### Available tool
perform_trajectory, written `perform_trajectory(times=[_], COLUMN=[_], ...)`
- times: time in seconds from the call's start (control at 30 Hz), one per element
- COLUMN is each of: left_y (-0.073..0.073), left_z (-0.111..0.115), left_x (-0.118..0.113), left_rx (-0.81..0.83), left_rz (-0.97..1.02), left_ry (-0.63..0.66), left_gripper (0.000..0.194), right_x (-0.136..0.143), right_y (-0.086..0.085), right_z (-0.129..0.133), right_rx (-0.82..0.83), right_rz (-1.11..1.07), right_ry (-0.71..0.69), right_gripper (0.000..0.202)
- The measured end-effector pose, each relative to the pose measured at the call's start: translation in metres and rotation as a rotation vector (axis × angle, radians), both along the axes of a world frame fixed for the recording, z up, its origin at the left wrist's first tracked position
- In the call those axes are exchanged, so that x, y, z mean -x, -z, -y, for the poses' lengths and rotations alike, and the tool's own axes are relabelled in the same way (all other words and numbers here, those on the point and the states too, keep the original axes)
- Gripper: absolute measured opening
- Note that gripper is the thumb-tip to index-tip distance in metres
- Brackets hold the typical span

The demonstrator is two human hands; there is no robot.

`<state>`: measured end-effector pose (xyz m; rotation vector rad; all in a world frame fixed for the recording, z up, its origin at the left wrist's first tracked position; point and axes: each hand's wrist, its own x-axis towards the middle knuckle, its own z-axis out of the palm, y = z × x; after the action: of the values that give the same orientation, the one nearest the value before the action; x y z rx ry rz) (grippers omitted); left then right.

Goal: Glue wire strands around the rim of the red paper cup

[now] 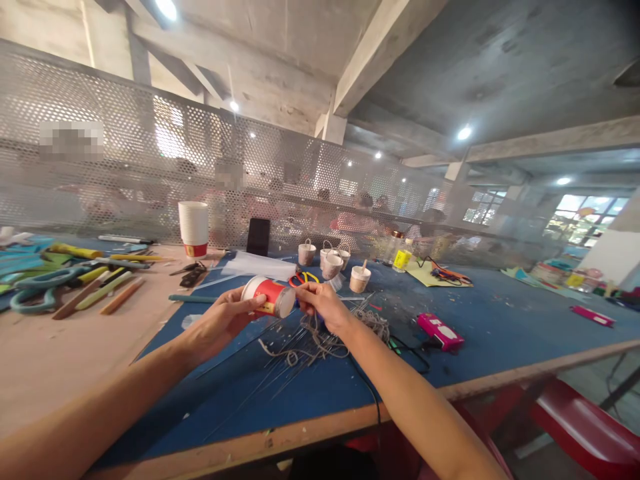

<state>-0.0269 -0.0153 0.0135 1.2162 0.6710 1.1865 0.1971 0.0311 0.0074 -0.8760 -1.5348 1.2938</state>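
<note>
A red and white paper cup [270, 295] lies tilted on its side in the air, its base facing right, with my left hand [227, 317] wrapped round it. Close to the base, the thumb and fingers of my right hand [320, 303] are pinched together; whatever they hold is too small to make out. Below the hands, a tangle of grey cord [325, 341] and thin wires is spread on the blue table surface [240, 393]. Scissors with red and yellow handles [305, 277] lie just behind my right hand.
Behind stand small wrapped cups [331, 265], a cup with a stick [359, 279], a black phone [259, 237] and stacked paper cups [194, 229]. Tools and teal scissors [37, 293] lie left. A magenta box [440, 331] sits right. A perforated screen [280, 173] rises behind.
</note>
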Motion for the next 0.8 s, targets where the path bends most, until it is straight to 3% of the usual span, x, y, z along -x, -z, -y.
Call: perform_trajectory(times=[0.17,0.37,0.67,0.8], left_y=[-0.003,-0.004,-0.002,-0.001], left_z=[-0.003,0.000,-0.001,-0.002], left_x=[0.005,0.003,-0.001,-0.001], left_rx=[-0.015,-0.026,0.001,-0.007], left_rz=[0.029,0.014,-0.032,-0.051], left_ry=[-0.060,-0.019,-0.035,-0.086], left_gripper=[0.021,0.024,0.030,0.032], right_x=[0.002,0.004,0.005,0.005], right_y=[0.001,0.003,0.004,0.005], right_z=[0.002,0.003,0.012,0.012], right_rx=[-0.046,-0.129,-0.611,-0.683], right_rz=[0.003,0.073,0.298,0.353], right_ry=[0.019,0.080,0.283,0.322], right_gripper=[0.051,0.048,0.019,0.020])
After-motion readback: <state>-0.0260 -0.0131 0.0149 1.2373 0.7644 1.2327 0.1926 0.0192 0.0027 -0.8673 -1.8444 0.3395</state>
